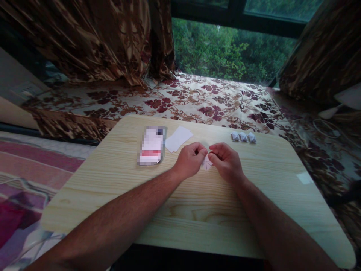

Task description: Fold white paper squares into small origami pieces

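Observation:
Between my two hands is a small piece of creased white paper (207,164), just above the middle of the wooden table (194,210). My left hand (191,159) is closed, pinching the paper's left side with thumb and forefinger. From the other side my right hand (226,161) grips it with thumb and fingertips, the fingers curled. Part of the paper is hidden behind the fingers. Flat white paper sheets (178,138) lie beyond my left hand. Three small folded paper pieces (243,137) stand in a row at the back right.
A phone-shaped object (152,146), blurred by pixels, lies left of the sheets. A pale patch (305,178) shows near the table's right edge. Behind the table are a flowered cloth ledge (211,98), curtains (118,41) and a window (225,49). Striped bedding (31,162) is at the left.

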`<control>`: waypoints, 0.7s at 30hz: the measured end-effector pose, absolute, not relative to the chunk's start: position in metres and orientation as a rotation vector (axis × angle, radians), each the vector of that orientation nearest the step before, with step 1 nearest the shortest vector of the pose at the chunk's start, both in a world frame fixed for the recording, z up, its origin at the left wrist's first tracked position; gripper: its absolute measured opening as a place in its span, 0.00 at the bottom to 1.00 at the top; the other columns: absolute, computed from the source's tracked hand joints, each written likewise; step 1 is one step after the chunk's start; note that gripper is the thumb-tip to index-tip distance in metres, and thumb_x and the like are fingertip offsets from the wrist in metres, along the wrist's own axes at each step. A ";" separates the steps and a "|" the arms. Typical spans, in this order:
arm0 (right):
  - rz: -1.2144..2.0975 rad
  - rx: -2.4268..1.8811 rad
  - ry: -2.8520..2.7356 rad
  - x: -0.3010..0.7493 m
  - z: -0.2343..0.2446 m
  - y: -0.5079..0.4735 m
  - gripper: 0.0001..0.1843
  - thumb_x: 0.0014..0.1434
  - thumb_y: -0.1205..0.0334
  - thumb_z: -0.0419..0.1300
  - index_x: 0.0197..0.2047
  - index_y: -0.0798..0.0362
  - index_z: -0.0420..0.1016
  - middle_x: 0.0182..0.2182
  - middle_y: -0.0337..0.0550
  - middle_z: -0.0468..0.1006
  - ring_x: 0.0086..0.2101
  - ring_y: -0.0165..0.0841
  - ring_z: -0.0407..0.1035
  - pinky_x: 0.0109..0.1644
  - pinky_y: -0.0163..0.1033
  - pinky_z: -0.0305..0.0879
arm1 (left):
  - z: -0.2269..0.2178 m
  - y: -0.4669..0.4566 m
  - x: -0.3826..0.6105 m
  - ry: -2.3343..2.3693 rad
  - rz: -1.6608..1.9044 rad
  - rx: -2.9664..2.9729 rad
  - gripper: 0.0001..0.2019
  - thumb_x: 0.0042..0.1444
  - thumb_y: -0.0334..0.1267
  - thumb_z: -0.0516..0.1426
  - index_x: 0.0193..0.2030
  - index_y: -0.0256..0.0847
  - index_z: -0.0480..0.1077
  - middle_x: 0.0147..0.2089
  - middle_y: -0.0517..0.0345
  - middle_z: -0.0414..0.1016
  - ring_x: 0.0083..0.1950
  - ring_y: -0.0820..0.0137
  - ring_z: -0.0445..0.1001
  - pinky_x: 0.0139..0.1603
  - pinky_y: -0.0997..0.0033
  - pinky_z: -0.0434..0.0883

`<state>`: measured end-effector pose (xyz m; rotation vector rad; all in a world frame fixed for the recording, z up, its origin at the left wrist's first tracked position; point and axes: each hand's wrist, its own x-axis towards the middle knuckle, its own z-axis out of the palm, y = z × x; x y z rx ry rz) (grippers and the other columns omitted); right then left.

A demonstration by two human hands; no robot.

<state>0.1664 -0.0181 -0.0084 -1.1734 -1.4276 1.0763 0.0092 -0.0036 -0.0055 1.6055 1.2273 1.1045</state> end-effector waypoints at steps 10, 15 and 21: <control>1.019 -1.304 -1.566 0.169 -0.002 -0.017 0.06 0.52 0.62 0.62 0.26 0.54 0.73 0.20 0.36 0.71 0.22 0.27 0.61 0.24 0.33 0.54 | -0.007 -0.004 0.008 1.240 1.138 1.623 0.10 0.57 0.41 0.56 0.29 0.38 0.70 0.25 0.62 0.68 0.27 0.74 0.63 0.28 0.74 0.58; 0.982 -1.339 -1.576 0.168 -0.001 -0.018 0.06 0.51 0.63 0.61 0.24 0.54 0.72 0.19 0.35 0.69 0.21 0.26 0.59 0.24 0.33 0.52 | -0.006 -0.005 0.009 1.239 1.132 1.638 0.10 0.57 0.42 0.56 0.29 0.38 0.70 0.25 0.62 0.68 0.27 0.74 0.64 0.28 0.74 0.59; 0.981 -1.346 -1.564 0.168 0.000 -0.018 0.06 0.50 0.63 0.60 0.23 0.54 0.71 0.18 0.34 0.65 0.21 0.26 0.56 0.24 0.33 0.50 | -0.004 -0.007 0.010 1.250 1.118 1.684 0.11 0.58 0.41 0.55 0.29 0.38 0.69 0.25 0.63 0.66 0.27 0.74 0.63 0.28 0.73 0.58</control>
